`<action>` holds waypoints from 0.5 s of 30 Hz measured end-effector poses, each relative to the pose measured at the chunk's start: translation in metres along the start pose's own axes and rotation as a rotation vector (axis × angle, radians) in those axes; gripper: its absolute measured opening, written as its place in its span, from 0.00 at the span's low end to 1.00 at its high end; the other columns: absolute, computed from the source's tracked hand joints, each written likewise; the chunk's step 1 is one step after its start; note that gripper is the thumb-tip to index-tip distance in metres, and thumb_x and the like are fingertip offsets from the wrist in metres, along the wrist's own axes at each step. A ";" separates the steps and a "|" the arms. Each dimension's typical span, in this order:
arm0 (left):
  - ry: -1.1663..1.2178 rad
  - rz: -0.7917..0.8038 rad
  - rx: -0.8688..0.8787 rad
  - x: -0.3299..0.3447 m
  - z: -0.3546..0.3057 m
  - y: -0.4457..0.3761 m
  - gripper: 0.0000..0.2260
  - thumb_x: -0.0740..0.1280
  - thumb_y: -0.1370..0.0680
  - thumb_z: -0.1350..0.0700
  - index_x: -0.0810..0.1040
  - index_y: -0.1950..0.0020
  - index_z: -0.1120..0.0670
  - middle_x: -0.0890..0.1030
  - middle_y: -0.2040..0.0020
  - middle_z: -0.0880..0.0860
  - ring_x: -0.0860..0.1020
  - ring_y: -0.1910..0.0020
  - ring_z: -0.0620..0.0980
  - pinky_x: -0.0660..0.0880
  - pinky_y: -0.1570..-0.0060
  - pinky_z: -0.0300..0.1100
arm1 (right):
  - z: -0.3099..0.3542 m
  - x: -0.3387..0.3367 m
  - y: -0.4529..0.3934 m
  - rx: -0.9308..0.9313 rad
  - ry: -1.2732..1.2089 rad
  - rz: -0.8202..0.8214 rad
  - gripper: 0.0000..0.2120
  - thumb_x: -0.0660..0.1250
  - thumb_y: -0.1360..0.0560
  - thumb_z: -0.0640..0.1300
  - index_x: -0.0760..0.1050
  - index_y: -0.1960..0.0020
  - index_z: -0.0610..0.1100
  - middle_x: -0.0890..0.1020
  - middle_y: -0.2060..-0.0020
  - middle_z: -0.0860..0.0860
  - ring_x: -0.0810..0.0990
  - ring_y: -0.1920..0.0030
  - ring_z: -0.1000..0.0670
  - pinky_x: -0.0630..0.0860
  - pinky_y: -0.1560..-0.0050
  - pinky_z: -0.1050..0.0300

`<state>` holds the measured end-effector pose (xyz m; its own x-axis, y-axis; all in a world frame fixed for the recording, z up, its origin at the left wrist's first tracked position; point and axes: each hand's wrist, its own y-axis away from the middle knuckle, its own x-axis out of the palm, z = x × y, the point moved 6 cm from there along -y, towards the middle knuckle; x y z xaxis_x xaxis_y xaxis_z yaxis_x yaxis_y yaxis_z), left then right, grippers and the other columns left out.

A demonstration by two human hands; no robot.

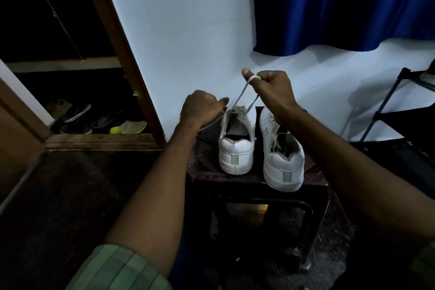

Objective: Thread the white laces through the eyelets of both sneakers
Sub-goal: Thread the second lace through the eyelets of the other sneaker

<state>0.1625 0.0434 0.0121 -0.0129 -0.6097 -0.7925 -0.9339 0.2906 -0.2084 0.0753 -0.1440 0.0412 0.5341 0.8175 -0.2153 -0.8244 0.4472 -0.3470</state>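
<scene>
Two white sneakers stand side by side, heels toward me, on a dark stool (254, 178). The left sneaker (236, 148) has its white lace (240, 96) pulled up out of the upper eyelets. My right hand (270, 87) is raised above that shoe and holds the lace looped over its index finger. My left hand (202, 107) is curled at the left side of the same shoe's throat and holds the other strand of lace there. The right sneaker (282, 160) is laced, with loose lace ends lying in its opening.
A wooden door frame (122, 54) stands at the left, with several other shoes (94, 120) on the floor beyond it. A blue curtain (341, 2) hangs at the upper right. A black metal rack (400, 106) is at the right edge. The wall is just behind the stool.
</scene>
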 end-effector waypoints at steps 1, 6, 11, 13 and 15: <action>0.186 -0.036 -0.030 -0.001 -0.001 0.001 0.29 0.70 0.20 0.40 0.72 0.73 0.59 0.73 0.72 0.58 0.76 0.65 0.61 0.70 0.61 0.49 | 0.001 0.001 -0.001 -0.031 0.034 0.024 0.27 0.74 0.25 0.57 0.68 0.72 0.42 0.67 0.76 0.50 0.65 0.73 0.52 0.68 0.65 0.54; 1.180 -0.009 -0.294 0.003 -0.003 0.003 0.21 0.66 0.18 0.38 0.73 0.63 0.53 0.74 0.72 0.49 0.73 0.71 0.48 0.76 0.60 0.45 | -0.011 0.020 -0.002 0.007 0.076 0.278 0.12 0.78 0.29 0.41 0.75 0.64 0.40 0.81 0.69 0.40 0.78 0.69 0.51 0.75 0.67 0.54; 0.358 -0.187 0.030 -0.018 0.009 -0.007 0.22 0.65 0.19 0.37 0.73 0.62 0.52 0.75 0.67 0.47 0.74 0.66 0.50 0.71 0.60 0.45 | -0.009 0.029 0.004 -0.103 0.360 0.288 0.10 0.77 0.31 0.41 0.75 0.63 0.47 0.76 0.70 0.56 0.71 0.69 0.59 0.68 0.65 0.62; 0.055 -0.070 0.066 -0.007 0.013 -0.007 0.23 0.65 0.22 0.32 0.79 0.59 0.51 0.82 0.60 0.50 0.79 0.57 0.53 0.75 0.56 0.45 | -0.007 0.034 0.008 -0.150 0.431 0.320 0.06 0.74 0.31 0.40 0.77 0.62 0.46 0.79 0.67 0.55 0.74 0.67 0.58 0.70 0.63 0.60; -0.152 0.071 0.041 0.007 0.016 -0.004 0.28 0.64 0.24 0.29 0.76 0.66 0.53 0.80 0.64 0.52 0.80 0.59 0.56 0.73 0.60 0.45 | -0.009 0.040 0.011 -0.168 0.504 0.359 0.06 0.75 0.31 0.42 0.78 0.61 0.47 0.82 0.63 0.51 0.77 0.62 0.54 0.73 0.60 0.57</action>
<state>0.1723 0.0500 -0.0014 -0.0211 -0.4688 -0.8831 -0.9173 0.3604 -0.1694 0.0895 -0.1103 0.0204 0.2868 0.6164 -0.7334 -0.9495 0.0812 -0.3031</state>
